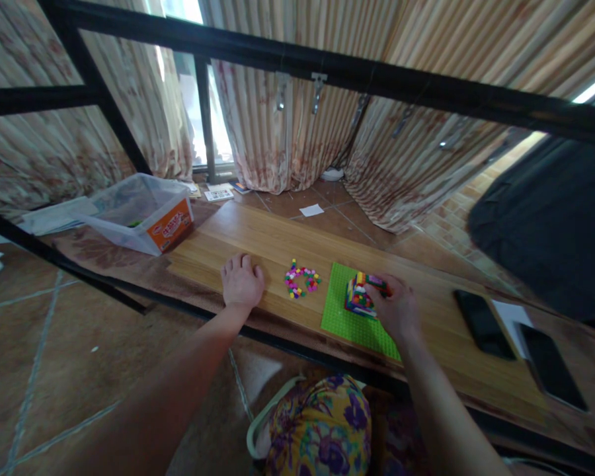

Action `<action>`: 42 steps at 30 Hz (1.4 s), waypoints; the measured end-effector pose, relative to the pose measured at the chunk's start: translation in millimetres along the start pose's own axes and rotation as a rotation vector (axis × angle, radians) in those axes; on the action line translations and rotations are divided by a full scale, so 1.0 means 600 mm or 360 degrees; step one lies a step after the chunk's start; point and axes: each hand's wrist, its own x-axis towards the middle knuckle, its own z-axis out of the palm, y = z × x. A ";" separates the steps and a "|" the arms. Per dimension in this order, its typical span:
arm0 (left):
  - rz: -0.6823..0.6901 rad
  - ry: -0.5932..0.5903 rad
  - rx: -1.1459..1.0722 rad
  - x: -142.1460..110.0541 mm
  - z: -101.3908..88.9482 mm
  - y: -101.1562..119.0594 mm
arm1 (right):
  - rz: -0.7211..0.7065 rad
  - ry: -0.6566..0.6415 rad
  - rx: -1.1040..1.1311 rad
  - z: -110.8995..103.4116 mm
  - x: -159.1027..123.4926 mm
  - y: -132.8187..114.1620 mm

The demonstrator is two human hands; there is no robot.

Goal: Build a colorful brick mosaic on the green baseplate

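Note:
My left hand (242,282) lies palm down on the wooden board, fingers a little apart, holding nothing. To its right is a loose cluster of small coloured toy bricks (293,289), pink, green, yellow and red among them. A green studded baseplate (340,316) lies further right, bearing a small block-like model of multicoloured toy bricks (359,299). My right hand (399,308) reaches over the plate from the right, with thumb and fingers closed on the model's upper right part. The hand covers that side of the model, and a separate brick in the fingers cannot be made out.
A clear plastic bin (123,225) with an orange label stands left of the wooden board (258,231). Two dark phones (483,324) and white paper (510,316) lie at the right. A black metal bar (258,49) crosses above, before the curtains (297,132).

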 end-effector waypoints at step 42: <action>0.0007 -0.0001 0.0019 0.007 -0.007 -0.001 | 0.0601 0.0897 0.0969 -0.097 -0.090 -0.026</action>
